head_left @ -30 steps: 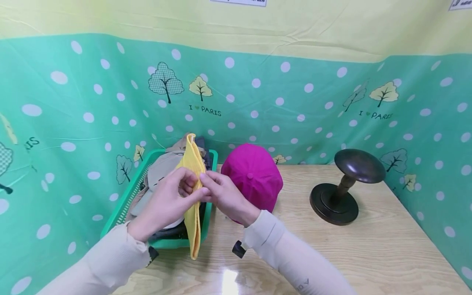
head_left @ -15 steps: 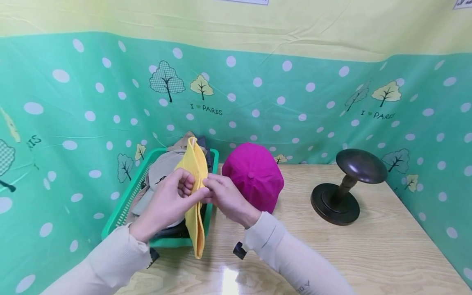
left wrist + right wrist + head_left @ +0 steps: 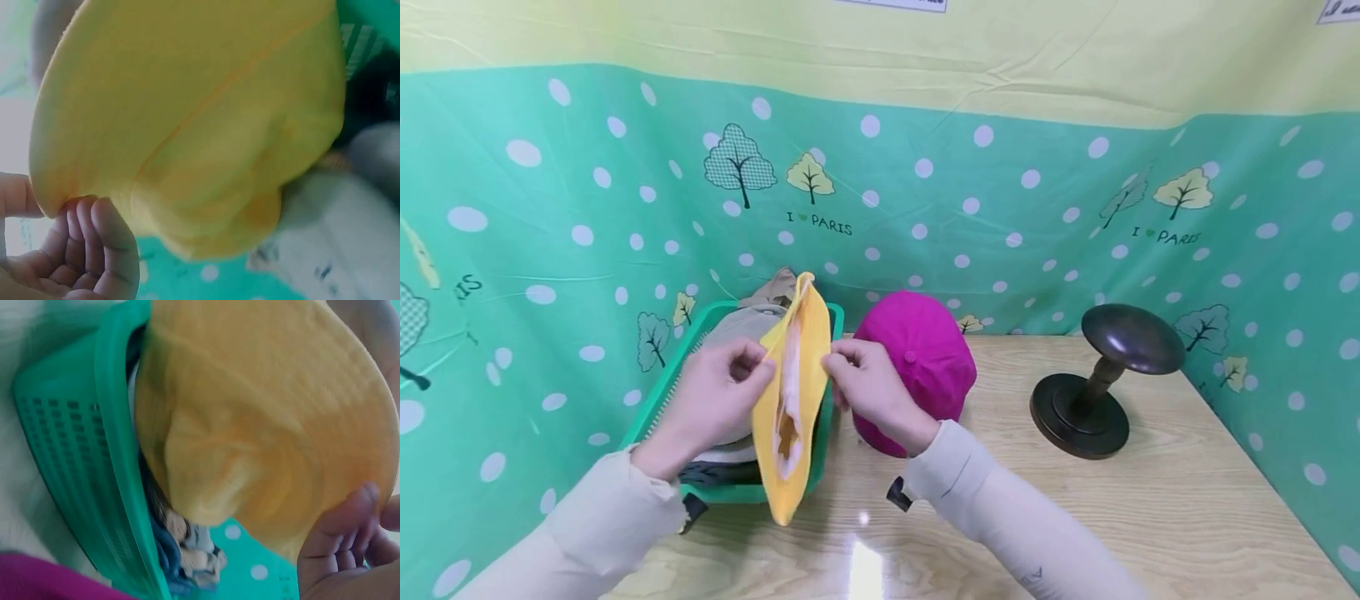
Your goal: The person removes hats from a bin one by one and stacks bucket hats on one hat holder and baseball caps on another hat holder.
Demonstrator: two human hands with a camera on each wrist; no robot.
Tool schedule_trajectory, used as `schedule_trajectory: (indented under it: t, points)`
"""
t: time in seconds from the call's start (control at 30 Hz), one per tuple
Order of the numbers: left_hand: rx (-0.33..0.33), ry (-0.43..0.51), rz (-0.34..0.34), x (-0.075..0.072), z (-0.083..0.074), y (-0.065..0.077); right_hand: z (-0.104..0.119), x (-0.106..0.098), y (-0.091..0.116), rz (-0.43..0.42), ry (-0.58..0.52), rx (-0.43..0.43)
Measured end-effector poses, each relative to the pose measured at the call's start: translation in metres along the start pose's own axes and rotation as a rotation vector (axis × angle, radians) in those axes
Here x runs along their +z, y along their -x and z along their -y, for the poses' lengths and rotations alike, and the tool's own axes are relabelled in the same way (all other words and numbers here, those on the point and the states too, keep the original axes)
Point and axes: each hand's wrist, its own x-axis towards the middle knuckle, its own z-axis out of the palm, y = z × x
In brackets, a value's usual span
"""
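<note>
A yellow bucket hat [image 3: 815, 358] is held edge-up over the green basket [image 3: 741, 493], its brim spread apart so the white inner band shows. My left hand [image 3: 711, 396] pinches one side of the brim, and my right hand [image 3: 876, 383] pinches the opposite side. In the left wrist view the soft crown of the yellow hat [image 3: 206, 169] hangs away from the fingers. The right wrist view shows the other face of the hat [image 3: 250, 425], with thumb and fingers at its brim. Grey and dark caps [image 3: 726, 458] lie in the basket, partly hidden behind the hat.
Just right of the basket a magenta cap [image 3: 913, 358] sits on the wooden table [image 3: 985, 517]. Farther right stands a dark hat stand [image 3: 1097, 383] with a rounded top. A green and yellow printed curtain [image 3: 925, 200] encloses the back and sides.
The hands have moved apart, the left one leftward, and the hat's brim, nearly closed before, now gapes with its inside visible. The magenta cap and the stand stay where they were.
</note>
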Motion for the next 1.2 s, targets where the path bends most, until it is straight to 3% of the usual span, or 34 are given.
schedule_trajectory:
  t: [0.1,0.3,0.53,0.77,1.0,1.07,1.2]
  points:
    - [-0.019,-0.060,-0.040,-0.020,-0.001,-0.005,0.004,-0.012,0.002,-0.028,0.003,-0.002]
    - [-0.118,-0.051,-0.108,-0.060,0.005,-0.016,0.010,-0.029,0.004,-0.093,0.023,0.010]
    - [-0.203,-0.087,-0.194,-0.090,0.022,-0.023,0.007,-0.034,0.006,-0.172,0.025,0.048]
    - [-0.307,-0.091,-0.188,-0.102,0.045,-0.021,-0.019,-0.023,0.015,-0.210,-0.059,0.127]
    - [-0.415,-0.054,-0.129,-0.105,0.068,-0.015,-0.040,-0.004,0.024,-0.228,-0.120,0.174]
    - [-0.428,-0.009,-0.120,-0.105,0.070,-0.014,-0.040,-0.003,0.024,-0.231,-0.125,0.155]
    - [-0.391,0.071,-0.155,-0.106,0.066,-0.016,-0.029,-0.003,0.022,-0.210,-0.132,0.097]
